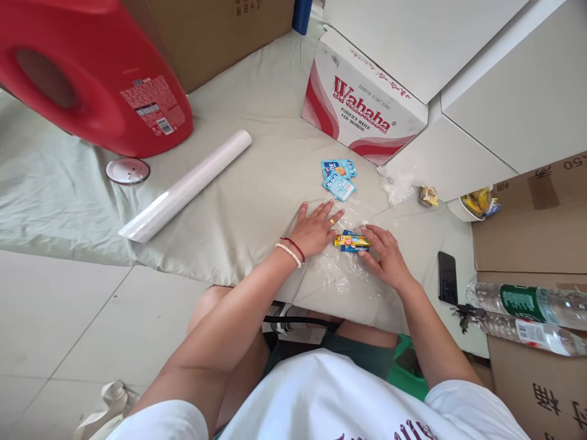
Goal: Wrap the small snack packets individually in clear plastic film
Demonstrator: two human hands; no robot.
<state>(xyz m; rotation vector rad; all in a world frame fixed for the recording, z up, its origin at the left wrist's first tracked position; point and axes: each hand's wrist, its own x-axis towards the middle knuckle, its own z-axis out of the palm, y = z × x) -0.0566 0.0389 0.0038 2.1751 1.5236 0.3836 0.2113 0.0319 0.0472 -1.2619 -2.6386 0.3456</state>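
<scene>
A yellow snack packet point(348, 241) lies across blue packets point(354, 249) on a thin sheet of clear plastic film point(334, 275). To their left, my left hand point(314, 231) rests flat with fingers spread, its thumb near the yellow packet's left end. My right hand point(387, 253) is at the right end of the stack, thumb and fingers apart on either side, fingertips touching or very close to the packets. Beyond my left hand are light-blue snack packets point(339, 185), lying overlapped on the cloth.
A film roll point(188, 186) and red jug point(151, 116) are at left. A Wahaha carton point(362, 101) stands behind. Crumpled plastic point(398, 183), a small wrapped snack point(428, 195), a white tub point(463, 211), a phone point(447, 277) and bottles point(523, 302) lie right.
</scene>
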